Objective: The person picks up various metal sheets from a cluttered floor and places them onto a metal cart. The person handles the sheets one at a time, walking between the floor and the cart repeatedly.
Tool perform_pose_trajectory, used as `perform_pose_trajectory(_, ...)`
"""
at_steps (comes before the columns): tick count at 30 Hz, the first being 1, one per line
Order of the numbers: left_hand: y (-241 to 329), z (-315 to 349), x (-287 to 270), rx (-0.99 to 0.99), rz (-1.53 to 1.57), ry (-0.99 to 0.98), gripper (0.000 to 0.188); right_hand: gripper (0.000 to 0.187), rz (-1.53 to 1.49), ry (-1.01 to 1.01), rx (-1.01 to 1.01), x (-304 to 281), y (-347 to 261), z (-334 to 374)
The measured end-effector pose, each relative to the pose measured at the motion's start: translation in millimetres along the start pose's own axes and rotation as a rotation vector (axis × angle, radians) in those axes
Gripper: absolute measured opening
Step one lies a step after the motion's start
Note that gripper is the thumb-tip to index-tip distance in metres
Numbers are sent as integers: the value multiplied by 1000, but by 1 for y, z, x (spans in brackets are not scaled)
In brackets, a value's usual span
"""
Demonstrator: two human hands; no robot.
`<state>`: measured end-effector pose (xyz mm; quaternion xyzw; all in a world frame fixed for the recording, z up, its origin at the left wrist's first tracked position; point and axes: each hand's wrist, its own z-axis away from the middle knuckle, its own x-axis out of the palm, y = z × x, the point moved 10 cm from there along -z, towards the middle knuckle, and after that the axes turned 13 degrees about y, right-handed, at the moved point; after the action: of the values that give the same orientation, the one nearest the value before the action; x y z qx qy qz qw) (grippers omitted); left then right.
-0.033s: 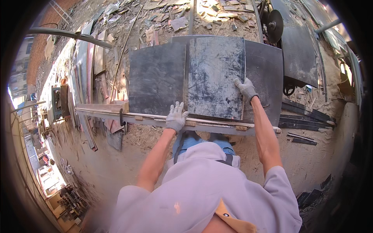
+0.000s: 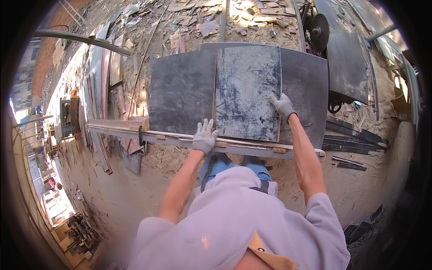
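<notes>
A scuffed, whitish-grey board (image 2: 247, 94) lies between a dark panel (image 2: 182, 90) on its left and a wider dark sheet (image 2: 303, 90) showing on its right. My right hand (image 2: 283, 107), in a grey work glove, holds the worn board at its right edge. Some of its fingers are hidden by the hand. My left hand (image 2: 205, 137), gloved too, rests with fingers spread at the near edge of the dark panel, close to the seam between the boards. A long pale rail (image 2: 252, 147) runs along the near side, beneath my left wrist.
A round dark disc (image 2: 319, 31) on a machine stands at the far right, beside a metal table (image 2: 344, 58). Scrap pieces (image 2: 208, 28) litter the ground beyond the boards. Dark strips (image 2: 351, 140) lie to the right. A clamp-like black piece (image 2: 141, 135) sits on the rail.
The worn board has shifted slightly left and nearer me, closing up to the dark panel. My right hand has moved left with it; my left hand has stayed in place.
</notes>
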<state>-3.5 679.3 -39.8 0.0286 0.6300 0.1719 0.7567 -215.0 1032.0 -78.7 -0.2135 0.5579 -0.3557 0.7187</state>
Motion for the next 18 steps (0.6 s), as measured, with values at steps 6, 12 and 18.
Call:
perform_pose_trajectory(6, -3, 12, 13, 84, -119, 55, 63, 73, 598, -197, 15, 10, -31, 27)
perform_pose_trajectory(12, 12, 7, 7, 81, -167, -42, 67, 70, 703, -71, 2, 21, -9, 11)
perform_pose_trajectory(18, 14, 30, -29, 113, -35, -56, 63, 72, 591, 194, 122, 3, -40, 56)
